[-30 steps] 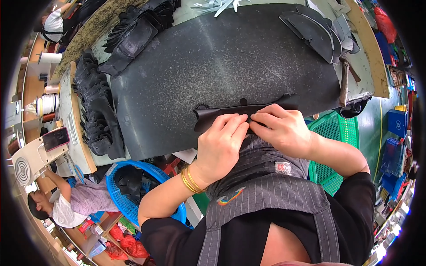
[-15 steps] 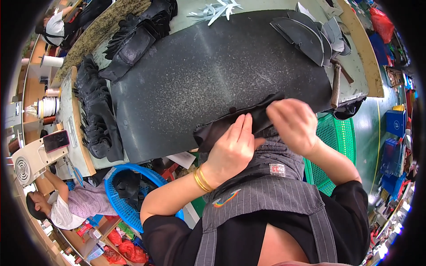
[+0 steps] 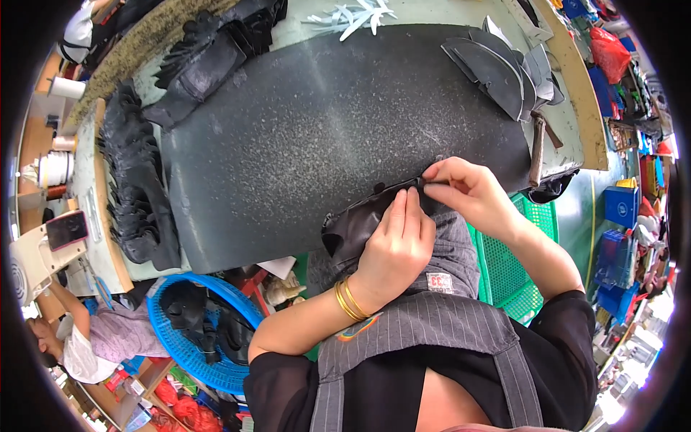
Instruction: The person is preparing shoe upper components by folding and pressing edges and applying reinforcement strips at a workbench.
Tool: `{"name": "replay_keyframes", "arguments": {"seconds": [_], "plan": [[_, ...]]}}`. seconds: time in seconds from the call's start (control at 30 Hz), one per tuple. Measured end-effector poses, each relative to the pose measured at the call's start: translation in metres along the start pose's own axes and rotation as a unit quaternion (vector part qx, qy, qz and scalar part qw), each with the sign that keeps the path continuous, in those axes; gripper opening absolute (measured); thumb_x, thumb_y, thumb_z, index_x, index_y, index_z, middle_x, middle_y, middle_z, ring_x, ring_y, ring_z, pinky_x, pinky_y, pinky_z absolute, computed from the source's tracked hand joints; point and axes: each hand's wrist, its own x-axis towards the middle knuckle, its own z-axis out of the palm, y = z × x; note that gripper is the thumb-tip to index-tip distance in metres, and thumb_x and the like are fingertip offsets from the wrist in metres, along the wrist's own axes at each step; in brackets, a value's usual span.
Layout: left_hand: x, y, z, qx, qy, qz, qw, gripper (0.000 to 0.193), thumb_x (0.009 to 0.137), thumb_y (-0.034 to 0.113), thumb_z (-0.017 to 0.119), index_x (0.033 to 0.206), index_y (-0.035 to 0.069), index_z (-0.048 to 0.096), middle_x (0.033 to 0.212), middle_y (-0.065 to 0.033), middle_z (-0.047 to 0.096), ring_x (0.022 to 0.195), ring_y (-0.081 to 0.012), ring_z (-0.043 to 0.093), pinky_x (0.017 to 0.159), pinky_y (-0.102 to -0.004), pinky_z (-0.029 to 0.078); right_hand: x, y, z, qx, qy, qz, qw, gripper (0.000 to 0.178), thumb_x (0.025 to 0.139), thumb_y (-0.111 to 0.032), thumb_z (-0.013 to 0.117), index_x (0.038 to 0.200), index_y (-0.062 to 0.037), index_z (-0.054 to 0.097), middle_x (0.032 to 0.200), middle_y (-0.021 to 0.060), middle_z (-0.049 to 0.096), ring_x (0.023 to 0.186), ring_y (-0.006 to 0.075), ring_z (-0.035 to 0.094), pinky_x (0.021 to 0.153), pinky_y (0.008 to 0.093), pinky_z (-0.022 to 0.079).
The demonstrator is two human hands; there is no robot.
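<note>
A glossy black leather piece (image 3: 353, 226) lies folded over the near edge of a dark speckled work mat (image 3: 302, 137), in front of my body. My left hand (image 3: 394, 248) presses on it, index and middle fingers straight and held together; its thumb is hidden. Gold bangles circle that wrist. Just to the right, my right hand (image 3: 468, 193) pinches the upper edge of the same piece between thumb and fingertips. The underside of the piece is out of sight.
Stacked black pieces (image 3: 137, 180) line the left, with another pile (image 3: 209, 65) behind. Grey curved pieces (image 3: 497, 72) and a hammer (image 3: 538, 147) sit at the right; white strips (image 3: 353, 16) lie far back. A blue basket (image 3: 162, 324) and green crate (image 3: 504, 273) flank me. Someone sits left.
My right hand has come down and left, from a blurred position above the piece to a pinch on its edge. My left hand has shifted slightly right. The view has turned a little.
</note>
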Motion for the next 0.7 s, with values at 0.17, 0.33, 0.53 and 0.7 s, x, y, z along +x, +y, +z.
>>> {"name": "replay_keyframes", "arguments": {"seconds": [0.17,0.33,0.53,0.7], "plan": [[-0.001,-0.003,-0.003,0.006,0.000,-0.006,1.000,0.028,0.079,0.008,0.062,0.103,-0.006,0.066,0.118,-0.0234,0.067,0.110,-0.0313,0.065,0.087,-0.0330,0.058,0.018,-0.018,-0.007,-0.134,0.010,0.075,0.988,0.014,0.087,-0.009,0.074,0.094,0.0004,0.066,0.075,-0.0018,0.060,0.069,0.0009,0.052,0.058,0.0207,0.043],[0.002,-0.003,-0.004,0.008,-0.004,-0.009,1.000,0.036,0.079,0.008,0.061,0.110,-0.009,0.065,0.119,-0.0229,0.066,0.110,-0.0308,0.065,0.091,-0.0322,0.057,0.026,-0.013,0.002,-0.142,0.012,0.054,0.988,0.013,0.084,-0.010,0.075,0.086,0.0012,0.068,0.074,-0.0004,0.063,0.069,0.0025,0.053,0.060,0.0237,0.046],[0.000,-0.001,-0.003,0.036,-0.037,0.002,0.999,0.045,0.082,0.014,0.057,0.120,-0.012,0.061,0.126,-0.0254,0.063,0.114,-0.0313,0.060,0.100,-0.0343,0.051,0.029,0.005,0.010,-0.208,0.080,-0.148,0.964,0.013,0.083,-0.011,0.075,0.087,-0.0012,0.068,0.082,0.0121,0.066,0.071,0.0295,0.066,0.062,0.0360,0.053],[0.009,0.004,-0.004,0.084,-0.061,-0.010,0.995,0.046,0.081,0.014,0.060,0.123,-0.005,0.061,0.130,-0.0156,0.064,0.110,-0.0238,0.063,0.092,-0.0279,0.054,0.008,0.018,0.001,-0.249,0.120,-0.206,0.939,0.014,0.082,-0.012,0.077,0.088,-0.0031,0.067,0.080,0.0115,0.064,0.067,0.0293,0.066,0.060,0.0361,0.053]]}}
